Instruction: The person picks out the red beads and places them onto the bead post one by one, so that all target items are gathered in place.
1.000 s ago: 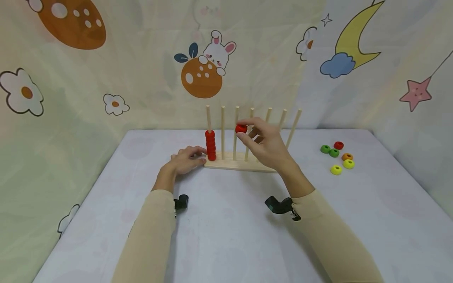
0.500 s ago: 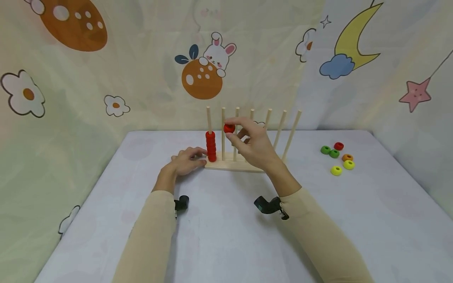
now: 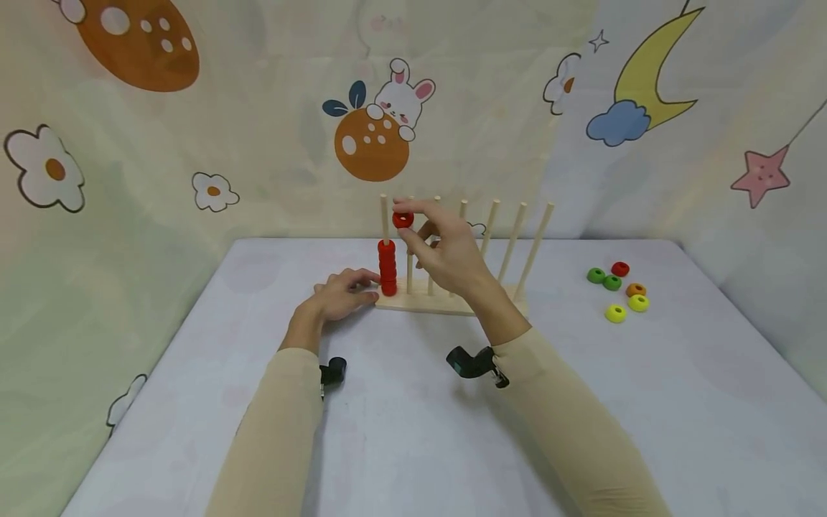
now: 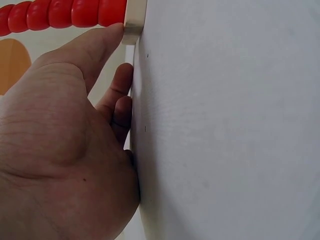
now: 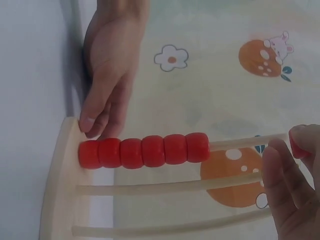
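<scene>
A wooden rack (image 3: 426, 305) with a row of upright rods stands at the back of the table. Several red beads (image 3: 388, 268) are stacked on its leftmost rod, whose upper part is bare. My right hand (image 3: 452, 251) pinches another red bead (image 3: 403, 218) between thumb and forefinger, just right of that rod near its top. In the right wrist view the held bead (image 5: 299, 146) is partly covered by the fingers, close to the rod's tip. My left hand (image 3: 339, 294) rests at the rack's left end, its thumb (image 4: 107, 42) touching the end of the base.
To the right lie several loose beads: a red bead (image 3: 620, 268), green beads (image 3: 596, 275), an orange bead (image 3: 636, 289) and yellow beads (image 3: 616, 313). The other rods (image 3: 533, 251) rise beside the right hand. A printed cloth (image 3: 278, 143) hangs behind the table.
My right hand has carried the red bead left and slightly upward, from around the third rod to beside the leftmost one, tilting its hole into view. The left hand stays put.
</scene>
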A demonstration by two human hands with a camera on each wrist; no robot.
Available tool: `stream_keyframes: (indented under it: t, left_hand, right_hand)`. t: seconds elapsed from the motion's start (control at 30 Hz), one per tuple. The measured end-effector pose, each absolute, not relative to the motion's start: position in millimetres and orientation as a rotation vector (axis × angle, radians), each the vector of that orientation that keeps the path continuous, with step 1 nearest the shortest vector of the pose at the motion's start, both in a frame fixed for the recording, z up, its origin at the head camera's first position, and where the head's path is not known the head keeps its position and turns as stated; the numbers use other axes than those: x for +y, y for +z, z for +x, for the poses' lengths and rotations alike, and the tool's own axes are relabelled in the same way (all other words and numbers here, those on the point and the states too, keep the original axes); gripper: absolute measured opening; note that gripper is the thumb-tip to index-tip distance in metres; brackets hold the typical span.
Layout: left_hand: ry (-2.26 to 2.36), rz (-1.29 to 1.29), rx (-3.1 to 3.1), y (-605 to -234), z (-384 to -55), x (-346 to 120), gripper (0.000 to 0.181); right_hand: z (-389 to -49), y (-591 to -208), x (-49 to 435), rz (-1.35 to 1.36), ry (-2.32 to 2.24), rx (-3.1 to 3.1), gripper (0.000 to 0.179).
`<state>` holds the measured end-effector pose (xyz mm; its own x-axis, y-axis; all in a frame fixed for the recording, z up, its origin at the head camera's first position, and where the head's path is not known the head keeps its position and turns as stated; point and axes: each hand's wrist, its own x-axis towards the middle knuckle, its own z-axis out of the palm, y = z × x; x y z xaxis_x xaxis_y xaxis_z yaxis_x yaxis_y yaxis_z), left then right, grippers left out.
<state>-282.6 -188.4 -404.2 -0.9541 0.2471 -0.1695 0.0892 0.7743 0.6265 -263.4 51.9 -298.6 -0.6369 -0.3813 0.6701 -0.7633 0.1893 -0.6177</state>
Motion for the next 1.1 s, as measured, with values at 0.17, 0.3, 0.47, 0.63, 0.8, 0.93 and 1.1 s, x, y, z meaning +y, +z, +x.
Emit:
stream_keyframes:
  t: [0.17,0.3,0.47,0.63,0.8,0.93,1.1]
  left_hand:
    - [0.963,0.263,2.723,-404.5,-283.3,-188.4,0.038]
    - [0.960,0.265,2.727,-405.1,-283.4,-189.2,0.037]
    - [0.963,0.280,2.729,-406.7,-284.0,-188.8,0.037]
    - [0.966,0.268,2.723,-404.6,-283.5,-189.0,0.036]
    - [0.955,0.258,2.726,-403.8,-282.8,-187.7,0.036]
    - [0.951,0.253,2.728,-404.0,-282.9,-187.5,0.037]
    - [0.957,0.239,2.725,-404.7,-283.4,-187.5,0.038]
  right_hand:
    - [-267.3,-292.9,42.5,1.035,1.495,-2.096,0.035]
    - [-270.6,-288.6,35.6,1.034,1.518,-2.075,0.034]
    - [-277.7,-287.0,28.8,1.006,1.439,-2.084,0.032]
    - [-281.2,-286.1,23.6,0.995,1.397,-2.084,0.032]
    - [-279.6,-283.9,20.8,0.991,1.467,-2.071,0.032]
    - [-278.8,-283.1,19.4,0.969,1.525,-2.089,0.033]
    - [-278.9,-280.9,16.4,0.928,1.512,-2.144,0.033]
